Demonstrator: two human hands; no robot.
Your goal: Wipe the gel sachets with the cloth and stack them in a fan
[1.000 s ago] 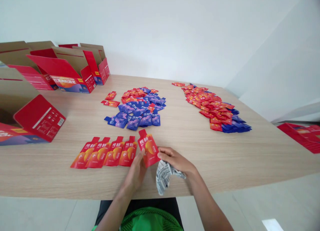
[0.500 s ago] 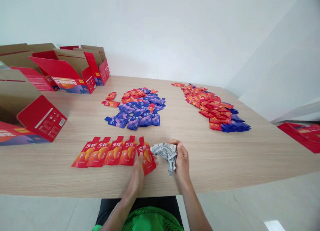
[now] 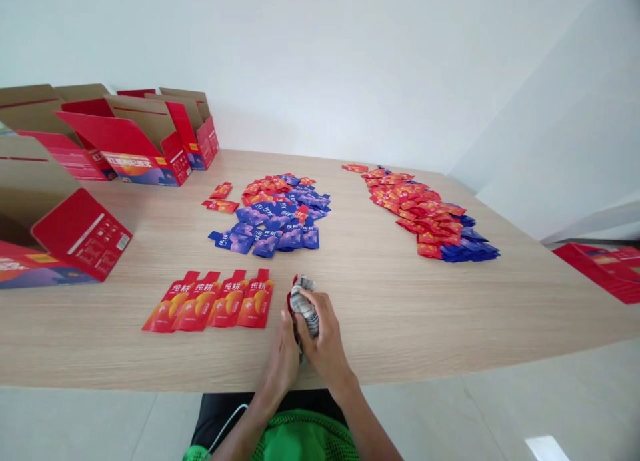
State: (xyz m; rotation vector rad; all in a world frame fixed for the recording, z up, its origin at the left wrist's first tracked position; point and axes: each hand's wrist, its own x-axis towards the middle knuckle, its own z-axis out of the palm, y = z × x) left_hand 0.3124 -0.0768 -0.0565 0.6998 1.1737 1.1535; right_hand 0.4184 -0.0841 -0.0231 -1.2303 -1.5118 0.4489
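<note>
My left hand (image 3: 284, 351) is closed on a red pouch (image 3: 290, 300), held on edge above the table near its front. My right hand (image 3: 326, 341) grips a grey-and-white striped cloth (image 3: 306, 309) and presses it against the pouch, so most of the pouch is hidden behind cloth and fingers. Just left of my hands, several red pouches (image 3: 255, 304) lie in an overlapping row, printed sides up, spouts pointing away from me.
Beyond the row lies a mixed pile of purple and red pouches (image 3: 270, 221). A larger heap of red and blue pouches (image 3: 415, 204) spreads at the right rear. Open red cartons (image 3: 145, 161) stand along the left side. Another red box (image 3: 600, 269) is at the far right.
My right hand has brought the cloth left onto the red pouch. My left hand has turned that pouch from facing me to edge-on, apart from the row.
</note>
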